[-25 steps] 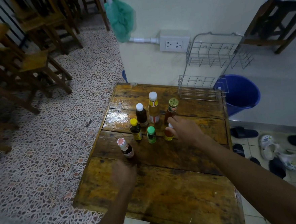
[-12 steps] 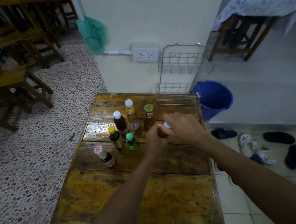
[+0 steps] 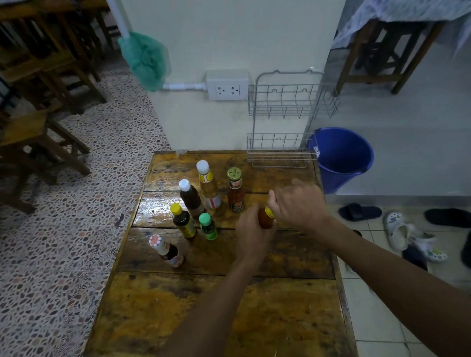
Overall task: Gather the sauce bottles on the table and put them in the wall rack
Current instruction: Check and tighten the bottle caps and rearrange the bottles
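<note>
Bottles: none racked. Wall rack (image 3: 284, 136) has both tiers bare. Your left hand (image 3: 251, 237) is clamped on the orange bottle (image 3: 265, 218); right hand (image 3: 300, 204) sits loosely curled beside its cap. Six others (image 3: 200, 206) stand on the table (image 3: 209, 305), untouched.

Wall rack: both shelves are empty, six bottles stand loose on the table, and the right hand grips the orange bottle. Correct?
Not quite. In the head view the left hand grips the orange bottle; the right hand is open beside its cap. The wall rack is empty and six bottles stand loose on the table.
</note>
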Motion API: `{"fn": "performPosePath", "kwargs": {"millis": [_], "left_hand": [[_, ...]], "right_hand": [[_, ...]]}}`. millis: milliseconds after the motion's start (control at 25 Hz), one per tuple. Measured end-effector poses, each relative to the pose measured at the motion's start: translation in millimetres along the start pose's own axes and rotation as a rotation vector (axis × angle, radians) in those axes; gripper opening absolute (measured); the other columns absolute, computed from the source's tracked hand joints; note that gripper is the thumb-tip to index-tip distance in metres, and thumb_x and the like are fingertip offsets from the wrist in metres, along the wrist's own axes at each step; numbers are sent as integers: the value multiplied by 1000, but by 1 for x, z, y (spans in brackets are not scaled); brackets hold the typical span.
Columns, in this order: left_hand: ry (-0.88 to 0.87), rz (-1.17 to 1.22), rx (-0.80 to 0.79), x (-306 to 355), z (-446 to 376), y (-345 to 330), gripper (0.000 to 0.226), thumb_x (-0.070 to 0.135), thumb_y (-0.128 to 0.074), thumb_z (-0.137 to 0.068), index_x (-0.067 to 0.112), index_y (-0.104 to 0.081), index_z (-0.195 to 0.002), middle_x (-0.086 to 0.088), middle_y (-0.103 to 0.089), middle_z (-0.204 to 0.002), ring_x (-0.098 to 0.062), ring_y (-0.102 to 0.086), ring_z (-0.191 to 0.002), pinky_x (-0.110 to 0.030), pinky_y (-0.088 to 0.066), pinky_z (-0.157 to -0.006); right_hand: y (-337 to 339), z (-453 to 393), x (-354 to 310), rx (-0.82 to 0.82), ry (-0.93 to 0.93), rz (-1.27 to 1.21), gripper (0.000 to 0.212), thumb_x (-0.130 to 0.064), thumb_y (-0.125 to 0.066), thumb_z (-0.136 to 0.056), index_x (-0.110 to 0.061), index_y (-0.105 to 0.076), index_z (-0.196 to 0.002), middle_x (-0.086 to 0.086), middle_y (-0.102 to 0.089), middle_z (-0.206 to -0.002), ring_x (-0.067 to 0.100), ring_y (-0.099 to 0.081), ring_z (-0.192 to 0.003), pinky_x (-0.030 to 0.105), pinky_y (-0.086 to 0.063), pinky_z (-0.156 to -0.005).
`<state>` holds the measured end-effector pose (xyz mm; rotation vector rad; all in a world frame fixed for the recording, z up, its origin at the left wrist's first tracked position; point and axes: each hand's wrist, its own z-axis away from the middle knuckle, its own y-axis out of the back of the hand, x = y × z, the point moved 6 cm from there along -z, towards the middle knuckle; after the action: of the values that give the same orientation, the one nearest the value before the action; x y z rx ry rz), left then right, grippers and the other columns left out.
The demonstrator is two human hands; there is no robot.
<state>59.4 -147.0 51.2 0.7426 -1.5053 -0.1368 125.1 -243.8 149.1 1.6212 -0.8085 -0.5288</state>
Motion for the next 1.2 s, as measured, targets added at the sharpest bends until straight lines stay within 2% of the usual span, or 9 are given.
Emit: {"fn": "performPosePath", "kwargs": {"millis": [120,280,400,560,760,880,960,1040,1200], "left_hand": [[39,-117,-7,-5,7,-2,31,29,-79,-77,24,-57,-98,7,-65,-93,-14,-60,-86,-40,-54,-72],[65,0,-161,-16,1,2,43,33,-76,-80,33,-58,-118,13,-70,-106,-7,-65,-97,-40,-58,-79],[18,-28,-180,-14,-4,6,42,36,-75,-80,35,-58,-118,14,-70,-105,-6,-65,-96,-40,-58,-79],[-2,-88,-104,-17,-3,6,35,34,-76,-77,29,-59,-107,12,-68,-100,-10,-63,-92,-41,-55,-76],[-24,-238,-34,-20,5,11,29,31,-76,-77,25,-54,-94,7,-64,-90,-16,-60,-82,-42,-52,-69],[1,-333,-54,-27,10,7,34,34,-75,-77,29,-47,-95,7,-61,-92,-19,-59,-85,-41,-50,-70],[6,-313,-80,-33,12,6,34,36,-75,-77,31,-47,-97,8,-61,-94,-18,-59,-87,-40,-51,-71],[32,-226,-102,-41,13,10,34,39,-75,-78,29,-52,-102,8,-64,-98,-15,-60,-89,-42,-54,-74],[213,-9,-82,-66,22,35,46,54,-78,-73,43,-55,-112,21,-68,-104,-6,-64,-103,-43,-54,-86]], "right_hand": [[-19,2,-5,-225,-54,84,68,-42,-8,-100,-18,-72,-109,1,-42,-59,18,-41,-48,30,-29,-40],[-20,-3,-7,-105,15,7,75,-66,-2,-100,-20,-58,-80,-2,-55,-61,15,-49,-50,26,-37,-43],[-20,-2,-5,17,138,36,61,-53,-24,-106,-18,-61,-73,2,-63,-63,22,-58,-60,24,-34,-44],[-22,-7,-7,-44,-49,29,63,-49,-29,-102,-17,-44,-49,-5,-42,-43,17,-40,-39,20,-26,-43],[-41,4,-8,-238,-234,11,52,-37,-38,-103,-17,-44,-56,-5,-39,-49,15,-34,-39,23,-22,-43],[-67,5,-3,-394,-392,-170,41,-36,-37,-102,-13,-51,-72,-2,-52,-69,18,-50,-59,31,-35,-53],[-80,8,-1,-502,-491,-346,44,-43,-35,-98,-17,-56,-70,2,-60,-76,21,-58,-70,34,-40,-60],[-81,8,-10,-538,-468,-460,47,-51,-35,-101,-24,-50,-65,-1,-57,-76,20,-55,-71,35,-40,-64],[-61,-9,-49,-424,-178,-405,67,-76,-34,-96,-19,-53,-65,-3,-55,-63,13,-51,-55,29,-34,-50]]}}
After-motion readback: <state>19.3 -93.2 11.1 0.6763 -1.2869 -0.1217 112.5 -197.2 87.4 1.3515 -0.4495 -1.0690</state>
